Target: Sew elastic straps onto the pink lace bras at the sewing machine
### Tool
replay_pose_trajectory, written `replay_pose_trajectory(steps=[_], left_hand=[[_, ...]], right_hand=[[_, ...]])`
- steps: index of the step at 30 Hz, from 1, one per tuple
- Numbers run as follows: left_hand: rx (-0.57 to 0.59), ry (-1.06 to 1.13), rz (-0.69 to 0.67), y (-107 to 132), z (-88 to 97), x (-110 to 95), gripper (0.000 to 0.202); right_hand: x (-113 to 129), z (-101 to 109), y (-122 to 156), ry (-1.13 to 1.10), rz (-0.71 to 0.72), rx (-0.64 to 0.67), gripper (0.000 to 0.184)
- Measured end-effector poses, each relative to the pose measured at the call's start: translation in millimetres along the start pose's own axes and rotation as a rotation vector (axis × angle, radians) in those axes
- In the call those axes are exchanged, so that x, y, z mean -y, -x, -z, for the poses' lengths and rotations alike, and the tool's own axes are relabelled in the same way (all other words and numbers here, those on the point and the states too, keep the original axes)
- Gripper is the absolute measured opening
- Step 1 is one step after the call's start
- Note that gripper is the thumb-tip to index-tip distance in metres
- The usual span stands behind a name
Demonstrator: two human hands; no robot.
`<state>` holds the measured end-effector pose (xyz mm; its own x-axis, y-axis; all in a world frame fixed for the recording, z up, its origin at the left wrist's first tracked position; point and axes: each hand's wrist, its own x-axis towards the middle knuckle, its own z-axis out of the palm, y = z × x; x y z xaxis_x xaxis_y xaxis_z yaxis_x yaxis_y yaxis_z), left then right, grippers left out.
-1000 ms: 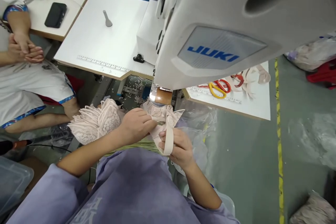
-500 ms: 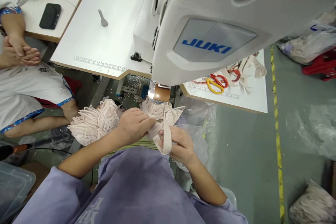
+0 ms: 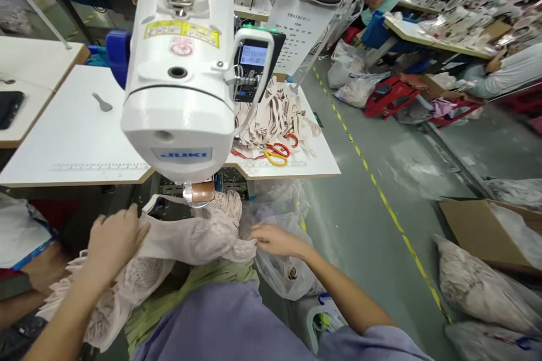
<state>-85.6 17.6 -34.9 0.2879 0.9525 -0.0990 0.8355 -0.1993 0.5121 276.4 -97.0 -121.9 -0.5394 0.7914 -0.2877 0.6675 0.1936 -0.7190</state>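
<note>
A pale beige bra (image 3: 169,240) with lace parts is stretched sideways below the needle end of the white JUKI sewing machine (image 3: 182,124). My left hand (image 3: 114,240), slightly blurred, is closed at its left end. At the right end, my right hand (image 3: 275,240) pinches the edge between thumb and fingers. Gathered lace (image 3: 224,206) lies right under the machine's head, partly hidden by it. More lace bra pieces (image 3: 105,316) hang in a bunch at the lower left, behind my left forearm.
Red- and yellow-handled scissors (image 3: 277,153) and a heap of beige fabric strips (image 3: 275,113) lie on the right tabletop. A grey spoon-shaped tool (image 3: 102,102) rests on the left one. A clear plastic bag (image 3: 283,276) hangs beside my right arm. Another person's arm shows at far left.
My hands have moved apart, spreading the bra between them; before, they were close together on a beige strap and band. My view has turned up and right, showing more machine and workshop.
</note>
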Motion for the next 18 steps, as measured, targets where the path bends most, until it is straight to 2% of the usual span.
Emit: replay_pose_trajectory(steps=[1,3,4,5,6,7,8,9,11,13,15,16,18], left_hand=[[-0.036,-0.015,-0.030,-3.1,-14.2,-8.8,0.043],[0.093,0.062,-0.219,0.1,-47.5,-35.6,0.054],[0.227,0.163,-0.319,4.7,-64.1,-49.7,0.058],[0.400,0.264,-0.382,9.8,-78.8,-61.9,0.052],[0.533,0.350,-0.368,14.5,-90.7,-71.1,0.036],[0.615,0.416,-0.326,18.0,-99.3,-76.7,0.032],[0.692,0.480,-0.289,20.2,-104.6,-79.3,0.037],[0.749,0.532,-0.260,21.2,-106.8,-79.5,0.044],[0.839,0.605,-0.255,20.9,-104.6,-77.4,0.049],[0.876,0.639,-0.272,20.5,-98.4,-77.4,0.050],[0.807,0.644,-0.264,21.5,-92.3,-80.6,0.047],[0.751,0.648,-0.251,22.5,-89.8,-82.6,0.043],[0.654,0.657,-0.204,24.6,-86.1,-85.8,0.036]], right_hand=[[12.7,1.9,-1.1,-0.081,0.030,-0.024,0.036],[36.1,7.1,-9.1,-0.271,0.083,-0.085,0.034],[44.8,12.4,-15.0,-0.355,0.116,-0.087,0.032],[50.4,20.9,-21.5,-0.410,0.150,-0.066,0.029],[52.5,33.3,-28.6,-0.442,0.171,-0.047,0.025],[50.9,49.9,-36.3,-0.447,0.159,-0.066,0.020],[45.9,70.7,-44.9,-0.413,0.104,-0.138,0.017],[38.0,94.7,-54.7,-0.362,-0.005,-0.293,0.019],[17.2,147.9,-77.9,-0.153,-0.343,-0.763,0.024],[-3.9,197.4,-103.6,-0.084,-0.461,-0.952,0.027],[-18.9,232.4,-128.0,-0.065,-0.531,-1.040,0.025],[-23.4,242.8,-138.9,-0.066,-0.546,-1.068,0.024],[-27.4,249.9,-157.3,-0.077,-0.555,-1.111,0.021]])
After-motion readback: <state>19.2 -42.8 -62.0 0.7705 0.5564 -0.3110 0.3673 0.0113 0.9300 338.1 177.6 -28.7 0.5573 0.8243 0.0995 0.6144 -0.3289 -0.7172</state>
